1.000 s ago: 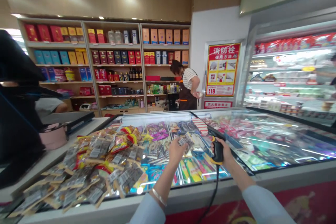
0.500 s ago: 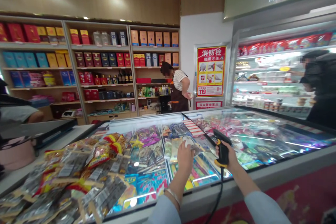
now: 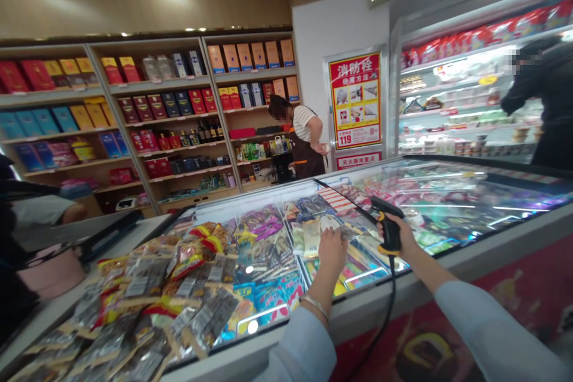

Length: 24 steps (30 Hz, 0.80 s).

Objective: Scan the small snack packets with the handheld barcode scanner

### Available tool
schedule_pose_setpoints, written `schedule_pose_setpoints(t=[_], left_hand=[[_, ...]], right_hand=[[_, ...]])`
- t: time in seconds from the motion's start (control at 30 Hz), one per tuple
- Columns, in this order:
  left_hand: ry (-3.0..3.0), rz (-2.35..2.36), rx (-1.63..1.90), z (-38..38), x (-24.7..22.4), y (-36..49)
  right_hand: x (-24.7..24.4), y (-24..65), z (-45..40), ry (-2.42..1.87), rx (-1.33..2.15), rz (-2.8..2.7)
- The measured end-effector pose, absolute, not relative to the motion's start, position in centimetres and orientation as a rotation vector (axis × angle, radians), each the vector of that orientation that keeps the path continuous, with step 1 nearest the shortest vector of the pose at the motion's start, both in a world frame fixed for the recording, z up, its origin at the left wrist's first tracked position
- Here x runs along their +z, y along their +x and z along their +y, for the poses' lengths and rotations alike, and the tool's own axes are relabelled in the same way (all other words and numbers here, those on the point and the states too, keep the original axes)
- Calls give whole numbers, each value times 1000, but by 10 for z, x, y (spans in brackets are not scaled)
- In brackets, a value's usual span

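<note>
My right hand [image 3: 401, 237] is wrapped round the grip of a black and yellow barcode scanner [image 3: 388, 228], held above the freezer with its nose pointing away to the left. A dark cable [image 3: 388, 310] hangs from the scanner's base down over the freezer's front. Over the middle of the freezer, my left hand [image 3: 332, 250] has its fingers curled on a pale wrapped packet [image 3: 330, 222]; the hand partly covers it. Cream packets [image 3: 311, 239] lie just to the left of these fingers. A bracelet [image 3: 317, 308] circles my left wrist.
A glass-topped chest freezer [image 3: 447, 277] holds many colourful packs. Bagged snacks [image 3: 188, 256] are heaped at its left end, near a pink bucket [image 3: 54, 271]. A person in an apron [image 3: 307, 140] stands behind. Another, dark-clothed person [image 3: 546, 101] is at the chilled shelves.
The view has tilted and shifted, so the freezer and shelves appear slanted. My right hand keeps the scanner, and my left hand stays at the pale packet. The dark-clothed person's arm has lowered.
</note>
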<state>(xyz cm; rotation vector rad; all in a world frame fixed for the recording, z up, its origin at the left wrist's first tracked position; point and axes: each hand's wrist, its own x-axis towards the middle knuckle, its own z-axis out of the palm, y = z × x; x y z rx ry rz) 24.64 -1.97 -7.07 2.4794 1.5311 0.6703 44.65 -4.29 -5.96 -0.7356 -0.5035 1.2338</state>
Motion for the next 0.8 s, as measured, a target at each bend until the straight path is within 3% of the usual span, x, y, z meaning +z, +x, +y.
schedule_pose_setpoints(t=[0.8], left_hand=[[2525,1427,652,-25,-68,239]], right_hand=[[-58,447,-53,-777,1197,-526]])
